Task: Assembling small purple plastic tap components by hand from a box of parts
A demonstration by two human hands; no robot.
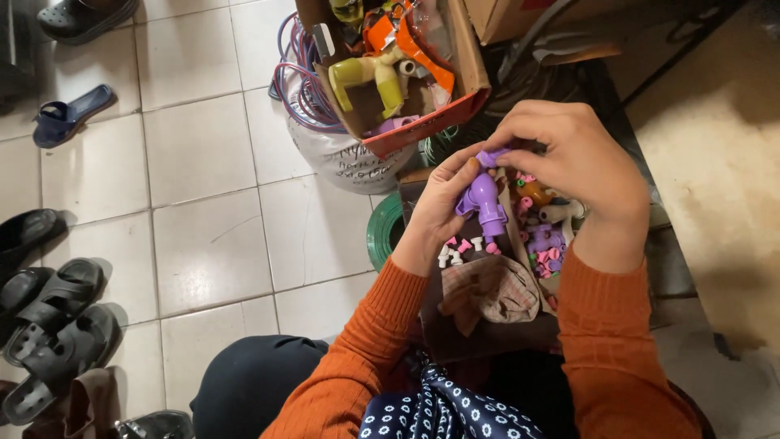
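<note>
My left hand (439, 203) grips a purple plastic tap (482, 199) by its body, spout pointing down. My right hand (569, 158) curls over the tap's top end, fingers closed on the purple handle piece (491, 155). Both hands hover over a brown cardboard box (487, 337) on my lap. Inside the box lie several small pink, white and purple plastic parts (543, 244) and a checked cloth (491, 293). My sleeves are orange.
A second cardboard box (463, 61) with yellow and orange plastic taps sits on a white sack (349, 158) beside coiled wires (296, 73). A green hose coil (382, 232) lies below it. Black sandals (49, 325) and a blue slipper (69, 114) rest on the tiled floor at left.
</note>
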